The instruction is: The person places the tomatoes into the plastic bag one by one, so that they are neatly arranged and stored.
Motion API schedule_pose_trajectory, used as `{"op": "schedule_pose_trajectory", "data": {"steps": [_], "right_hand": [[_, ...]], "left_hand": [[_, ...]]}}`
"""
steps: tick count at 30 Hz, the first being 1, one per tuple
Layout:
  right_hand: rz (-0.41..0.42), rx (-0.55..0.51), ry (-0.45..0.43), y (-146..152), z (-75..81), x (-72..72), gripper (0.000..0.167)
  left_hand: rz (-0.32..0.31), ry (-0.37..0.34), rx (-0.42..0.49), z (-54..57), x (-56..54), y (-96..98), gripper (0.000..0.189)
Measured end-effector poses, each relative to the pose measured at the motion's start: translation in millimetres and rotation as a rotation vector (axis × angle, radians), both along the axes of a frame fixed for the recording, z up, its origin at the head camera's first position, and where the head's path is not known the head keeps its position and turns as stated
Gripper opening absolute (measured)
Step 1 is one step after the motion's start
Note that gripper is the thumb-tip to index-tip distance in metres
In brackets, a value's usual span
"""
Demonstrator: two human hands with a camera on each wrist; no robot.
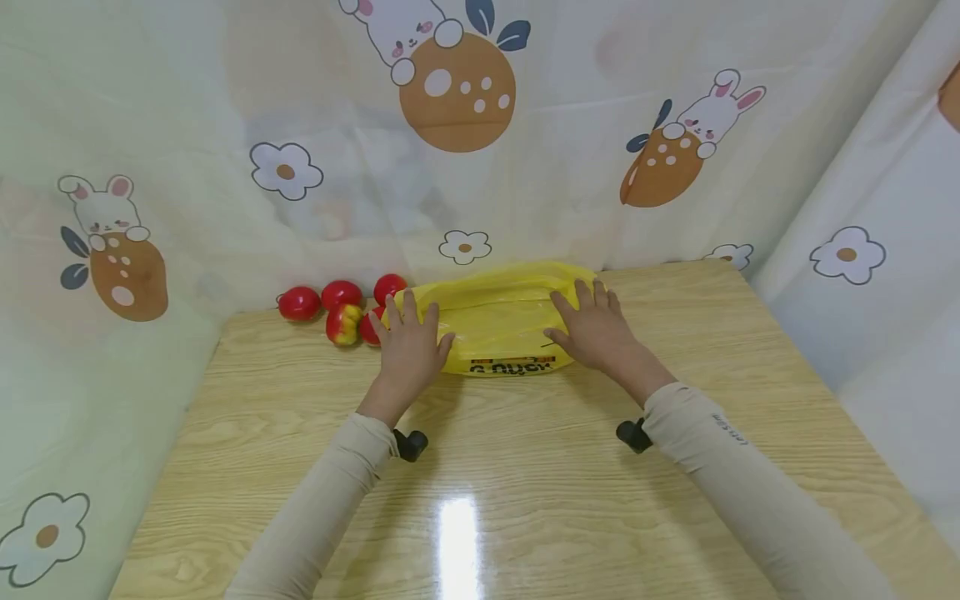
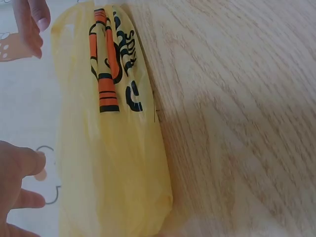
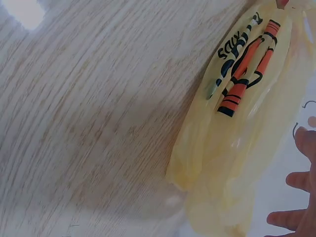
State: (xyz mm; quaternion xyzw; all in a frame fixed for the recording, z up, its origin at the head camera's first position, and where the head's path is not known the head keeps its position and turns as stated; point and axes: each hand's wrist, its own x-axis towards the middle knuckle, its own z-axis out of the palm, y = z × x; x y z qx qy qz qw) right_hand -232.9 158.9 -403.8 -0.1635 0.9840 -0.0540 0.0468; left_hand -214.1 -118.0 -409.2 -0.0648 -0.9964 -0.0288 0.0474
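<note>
A yellow plastic bag (image 1: 491, 329) with dark lettering and an orange-and-black print lies near the back of the table, its mouth gaping toward the curtain. Over its left end is my left hand (image 1: 408, 346), fingers spread and nearly straight. My right hand (image 1: 596, 333) is spread the same way at the right end. In the left wrist view the left hand (image 2: 17, 182) appears beside the bag (image 2: 113, 148); the right wrist view puts the right hand (image 3: 301, 187) close to the bag's edge. Whether either hand touches the plastic, I cannot tell.
Several red fruits sit at the back left, among them a round red one (image 1: 300, 303) and a red-and-yellow one (image 1: 343, 325); some are partly behind the left hand and bag. A patterned curtain (image 1: 525, 192) borders the wooden table (image 1: 525, 467) behind and at the sides.
</note>
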Motion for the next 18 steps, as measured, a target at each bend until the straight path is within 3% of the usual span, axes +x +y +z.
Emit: {"op": "schedule_pose_trajectory", "data": {"steps": [7,18], "right_hand": [[0.009,0.005,0.052,7.6,1.2,-4.2,0.064],[0.012,-0.052,0.059,18.1,-3.3,-10.8,0.06]], "left_hand": [[-0.016,0.029,-0.037,0.5,-2.9,-4.3,0.058],[-0.022,0.043,-0.051,1.0,-6.3,-4.7,0.058]]}}
